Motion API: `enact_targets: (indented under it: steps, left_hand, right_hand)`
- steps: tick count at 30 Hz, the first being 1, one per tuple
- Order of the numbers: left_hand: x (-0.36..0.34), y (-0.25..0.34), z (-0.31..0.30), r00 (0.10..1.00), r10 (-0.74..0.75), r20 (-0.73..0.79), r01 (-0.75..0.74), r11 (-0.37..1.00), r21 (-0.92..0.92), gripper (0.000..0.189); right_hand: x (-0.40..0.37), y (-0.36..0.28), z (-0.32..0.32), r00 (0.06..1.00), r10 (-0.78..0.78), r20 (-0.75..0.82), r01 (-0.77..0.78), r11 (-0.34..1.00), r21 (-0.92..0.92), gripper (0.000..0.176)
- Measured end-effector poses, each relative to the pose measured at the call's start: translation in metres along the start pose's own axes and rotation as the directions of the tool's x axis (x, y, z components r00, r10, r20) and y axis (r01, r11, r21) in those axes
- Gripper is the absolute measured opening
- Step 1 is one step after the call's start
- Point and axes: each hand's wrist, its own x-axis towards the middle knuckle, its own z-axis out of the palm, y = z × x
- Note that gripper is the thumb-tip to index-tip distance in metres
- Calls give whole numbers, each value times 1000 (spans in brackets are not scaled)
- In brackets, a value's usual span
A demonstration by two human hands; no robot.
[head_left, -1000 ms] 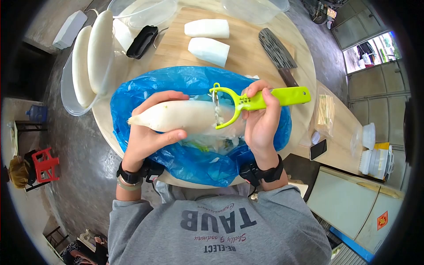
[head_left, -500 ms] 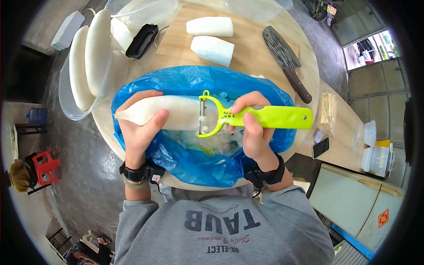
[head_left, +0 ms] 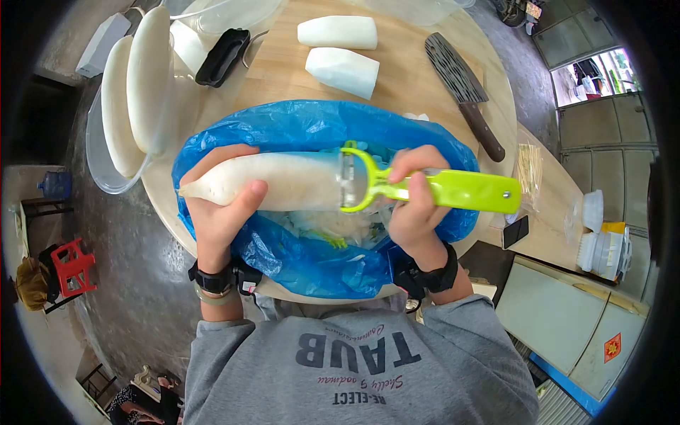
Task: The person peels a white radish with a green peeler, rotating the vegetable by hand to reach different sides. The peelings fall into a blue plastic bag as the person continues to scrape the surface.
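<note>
My left hand (head_left: 221, 209) is wrapped round the tapered end of a white daikon radish (head_left: 283, 180), held level above a bin lined with a blue plastic bag (head_left: 283, 263). In my right hand (head_left: 414, 202) is a bright green peeler (head_left: 474, 190), gripped by its handle. Its blade lies across the daikon near the right end. Pale peelings (head_left: 340, 225) and a bit of green fill the bag beneath. Part of the daikon's right end is hidden behind the peeler head.
Beyond the bag, two peeled daikon pieces (head_left: 343, 71) and a cleaver (head_left: 460, 85) lie on a wooden board (head_left: 276, 78). Whole daikons (head_left: 150, 78) stand in a clear tub (head_left: 106, 173) at left, near a black tray (head_left: 223, 57). A phone (head_left: 515, 232) rests at right.
My right hand has drawn the peeler a little to the right along the daikon, towards its cut end. My left hand keeps its hold on the tapered end.
</note>
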Motion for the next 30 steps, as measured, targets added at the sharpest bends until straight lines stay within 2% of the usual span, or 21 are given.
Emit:
enact_targets:
  steps: [1,4,5,8,12,16,17,20,24,25,28,30]
  left_hand:
    - [0,-1,0,1000,5,-2,-5,1000,-3,36]
    - [0,1,0,1000,-7,8,8,1000,-7,37]
    - [0,0,-1,1000,-5,5,5,1000,-3,37]
    - [0,-2,0,1000,2,3,-2,1000,-5,37]
    - [-1,0,0,1000,-6,10,6,1000,-20,38]
    - [-2,2,-1,1000,-8,22,8,1000,-20,39]
    - [-2,2,-1,1000,-4,23,5,1000,-21,39]
    - [-1,1,-1,1000,4,24,-3,1000,-26,40]
    - [-3,-2,-1,1000,8,28,-7,999,-40,40]
    - [-3,-2,-1,1000,10,29,-9,999,-48,40]
    - [-2,-3,-3,997,57,47,-57,998,-11,40]
    - [-2,-2,-4,998,43,43,-43,999,-1,40]
  right_hand:
    - [1,-6,-2,994,90,-58,-86,994,70,22]
    - [5,-6,-5,989,58,-136,-40,991,130,24]
    - [5,-6,-6,995,55,-85,-41,987,156,23]
    - [1,-8,-2,985,170,42,-174,970,168,21]
    - [3,-12,3,970,159,183,-178,980,91,17]
    - [6,-13,3,974,227,-24,-227,974,4,16]
    - [8,-8,-2,977,194,-92,-196,980,-23,16]
    - [10,-8,-8,972,209,-106,-198,975,103,16]
    - [5,-11,2,956,266,121,-287,935,208,17]
    - [5,-11,2,953,236,192,-274,940,204,16]
    - [4,-12,4,939,217,265,-273,942,194,14]
    - [4,-13,7,944,230,236,-262,958,114,13]
